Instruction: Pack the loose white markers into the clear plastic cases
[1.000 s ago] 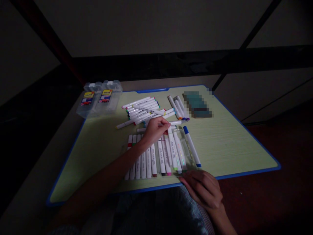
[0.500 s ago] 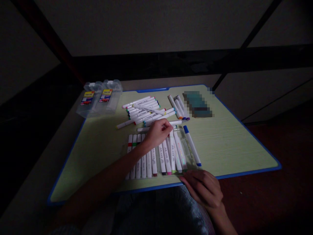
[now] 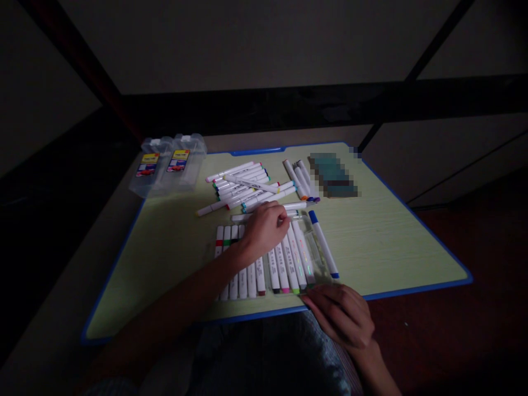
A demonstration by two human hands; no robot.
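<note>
My left hand [image 3: 267,226] bends over the row of white markers, its fingers closed at the upper end of a marker with a light green tip [image 3: 291,264]. That marker lies between a pink-tipped marker [image 3: 281,267] and a grey-tipped one [image 3: 298,264]. The markers rest side by side in a clear plastic case [image 3: 315,250], partly hidden by my left hand and forearm. At the case's near right corner, my right hand [image 3: 344,314] has its fingers pressed together on the edge. A blue-capped marker [image 3: 324,245] lies just right of the case.
Behind the case lies a loose pile of markers [image 3: 247,187], with several more [image 3: 301,179] to its right. Two clear lidded boxes [image 3: 183,165] stand at the far left. A blurred-out greenish object [image 3: 334,176] lies far right. The table [image 3: 396,242] has a blue rim.
The light-green-tipped marker has gone from lying askew to lying in line with its neighbours. My left hand has shifted slightly; my right hand stays at the corner.
</note>
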